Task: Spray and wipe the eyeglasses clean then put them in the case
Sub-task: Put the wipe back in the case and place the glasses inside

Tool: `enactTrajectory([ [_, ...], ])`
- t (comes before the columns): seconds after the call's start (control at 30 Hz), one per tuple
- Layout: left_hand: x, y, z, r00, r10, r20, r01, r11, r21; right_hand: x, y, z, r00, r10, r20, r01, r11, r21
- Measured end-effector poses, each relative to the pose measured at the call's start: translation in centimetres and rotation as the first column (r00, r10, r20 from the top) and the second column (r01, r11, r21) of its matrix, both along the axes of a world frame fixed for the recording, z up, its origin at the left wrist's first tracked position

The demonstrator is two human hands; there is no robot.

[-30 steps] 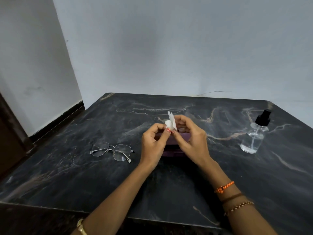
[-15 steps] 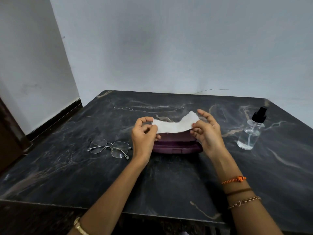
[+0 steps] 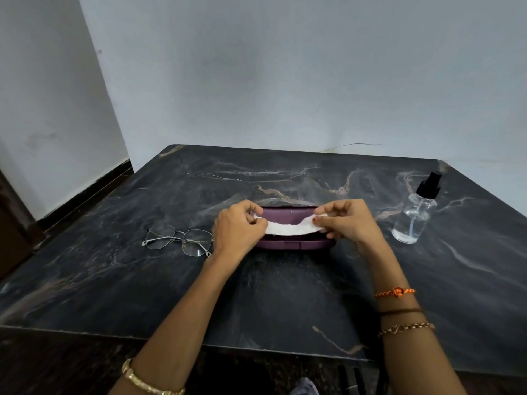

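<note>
From the head camera, both hands are out over a dark marbled surface (image 3: 285,295), stretching a strip of white cleaning cloth (image 3: 291,228) between them. The left hand (image 3: 238,230) has its grip clenched on the cloth's left end, fingers curled over it. The right hand (image 3: 346,222) pinches the right end between thumb and forefinger, a red-painted nail showing at the pinch. The cloth sags a little in the middle between the two grips.

Directly beneath and behind the cloth sits a purple eyeglass case (image 3: 293,243), lying long-ways across the surface; its far part rises behind the cloth, though I cannot tell how wide it is open. The eyeglasses (image 3: 178,240), thin metal frame with clear lenses, lie on the surface just outside the left grip, not touched by either hand. Well out beyond the right grip stands a clear spray bottle (image 3: 413,220) with a black nozzle, upright, some liquid in it.

The right wrist carries an orange thread band (image 3: 395,292) and thinner bracelets; the left wrist a gold bangle (image 3: 148,382).
</note>
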State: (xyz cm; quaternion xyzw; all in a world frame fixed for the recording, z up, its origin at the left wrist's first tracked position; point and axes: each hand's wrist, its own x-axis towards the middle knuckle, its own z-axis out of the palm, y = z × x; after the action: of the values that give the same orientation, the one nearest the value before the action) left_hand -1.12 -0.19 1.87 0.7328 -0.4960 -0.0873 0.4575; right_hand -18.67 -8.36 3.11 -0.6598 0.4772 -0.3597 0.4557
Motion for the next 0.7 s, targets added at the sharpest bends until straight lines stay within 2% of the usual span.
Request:
enactTrajectory([
  [0.33, -0.3, 0.4, 0.3, 0.979, -0.036, 0.202, 0.0, 0.985, 0.174, -0.8, -0.6, -0.1, 0.972, 0.053, -0.228, -0.057, 0.998, -0.013],
  [0.7, -0.1, 0.6, 0.4, 0.964, -0.107, 0.242, 0.037, 0.96, 0.278, -1.5, -0.7, 0.0, 0.953, 0.051, -0.298, -0.053, 0.999, 0.002],
])
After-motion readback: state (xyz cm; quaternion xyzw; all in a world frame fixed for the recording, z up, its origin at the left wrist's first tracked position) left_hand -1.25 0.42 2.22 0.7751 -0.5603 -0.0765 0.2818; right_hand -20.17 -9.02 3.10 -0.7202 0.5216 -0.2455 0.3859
